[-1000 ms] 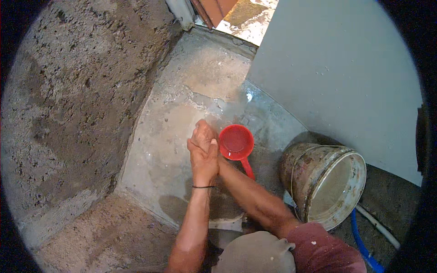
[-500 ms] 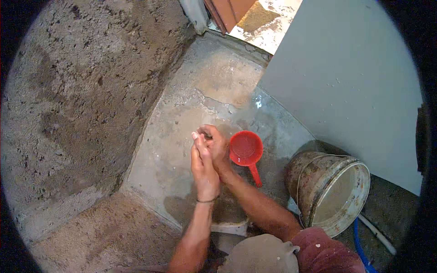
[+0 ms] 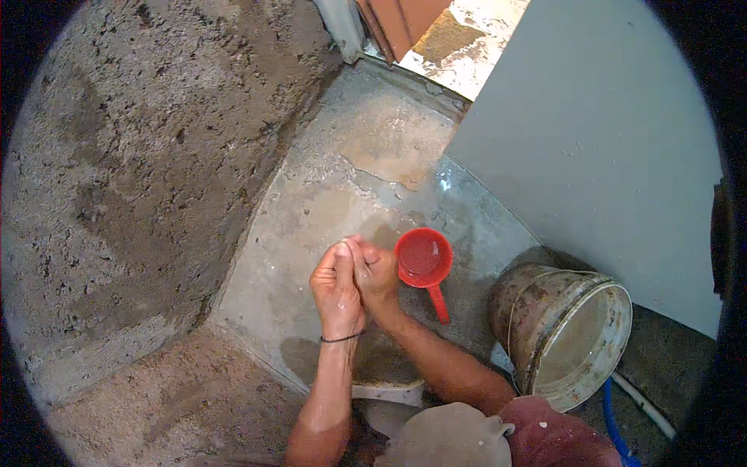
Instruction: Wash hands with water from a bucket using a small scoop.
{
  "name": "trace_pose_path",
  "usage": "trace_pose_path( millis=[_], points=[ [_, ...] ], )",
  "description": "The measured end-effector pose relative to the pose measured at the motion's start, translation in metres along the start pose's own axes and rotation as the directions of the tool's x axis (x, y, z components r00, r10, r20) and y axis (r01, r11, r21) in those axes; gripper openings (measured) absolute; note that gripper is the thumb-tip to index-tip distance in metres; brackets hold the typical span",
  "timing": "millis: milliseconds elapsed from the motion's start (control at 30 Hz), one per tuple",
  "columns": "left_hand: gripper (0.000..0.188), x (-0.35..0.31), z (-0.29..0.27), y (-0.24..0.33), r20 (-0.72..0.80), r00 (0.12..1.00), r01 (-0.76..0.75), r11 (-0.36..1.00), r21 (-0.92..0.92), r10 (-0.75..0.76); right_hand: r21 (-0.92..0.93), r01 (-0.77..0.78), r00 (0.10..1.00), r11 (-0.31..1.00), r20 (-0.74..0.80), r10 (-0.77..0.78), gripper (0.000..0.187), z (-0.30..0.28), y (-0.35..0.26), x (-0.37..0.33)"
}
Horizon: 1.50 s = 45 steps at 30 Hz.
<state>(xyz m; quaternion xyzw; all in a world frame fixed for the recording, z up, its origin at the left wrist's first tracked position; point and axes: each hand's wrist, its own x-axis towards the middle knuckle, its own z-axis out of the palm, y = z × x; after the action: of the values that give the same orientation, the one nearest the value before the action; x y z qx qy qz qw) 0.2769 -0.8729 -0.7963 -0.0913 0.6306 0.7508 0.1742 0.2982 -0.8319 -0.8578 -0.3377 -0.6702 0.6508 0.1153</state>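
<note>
My left hand (image 3: 335,292), with a dark band at its wrist, is pressed against my right hand (image 3: 377,275). Both have curled fingers, and the two thumbs lie side by side on top. The skin looks wet. Whatever may lie between the palms is hidden. Just right of my right hand, a red plastic dipper (image 3: 424,261) rests on the wet floor, its handle pointing toward me; some water shows in its bowl. Farther right, a stained bucket (image 3: 560,335) with a wire handle leans toward me, holding cloudy water.
Rough, damp concrete wall (image 3: 171,156) rises on the left. A smooth grey panel (image 3: 599,148) closes the right side. A blue hose (image 3: 612,420) and a white pipe (image 3: 646,405) lie near the bucket. At the far end, a raised sill (image 3: 412,86) borders a bright opening.
My hands have drawn slightly nearer to me. Their pose went from flat palms overlapping with fingers extended to fingers curled together, thumbs up. Dipper and bucket stay in place.
</note>
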Motion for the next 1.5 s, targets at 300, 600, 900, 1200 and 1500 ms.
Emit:
trace_pose_path(
  millis=[300,600,900,1200,1500],
  points=[
    [0.037,0.034,-0.091,-0.05,-0.094,0.858,0.509,0.86,0.036,-0.504,0.018,0.073,0.748,0.997,0.661,-0.067,0.03,-0.045,0.04,-0.002],
    [0.022,0.06,-0.137,-0.081,0.139,0.861,0.475,0.675,-0.564,-0.489,-0.756,-0.226,0.97,0.615,-0.114,0.216,0.02,-0.059,0.225,0.092],
    [0.045,0.063,-0.16,-0.091,0.424,0.843,0.498,0.184,-0.847,-0.332,0.583,-0.216,0.946,0.783,0.324,0.019,0.029,0.006,0.085,-0.002],
    [0.058,0.073,-0.134,-0.072,0.409,0.781,0.625,0.604,-0.495,-0.473,-0.05,0.178,0.938,0.983,0.31,-0.154,0.024,0.004,0.044,0.003],
    [0.054,0.069,-0.114,-0.044,0.596,0.458,0.684,-0.167,-0.71,-0.659,0.345,-0.388,0.817,0.855,0.558,0.146,0.02,-0.007,0.016,0.03]
  ],
)
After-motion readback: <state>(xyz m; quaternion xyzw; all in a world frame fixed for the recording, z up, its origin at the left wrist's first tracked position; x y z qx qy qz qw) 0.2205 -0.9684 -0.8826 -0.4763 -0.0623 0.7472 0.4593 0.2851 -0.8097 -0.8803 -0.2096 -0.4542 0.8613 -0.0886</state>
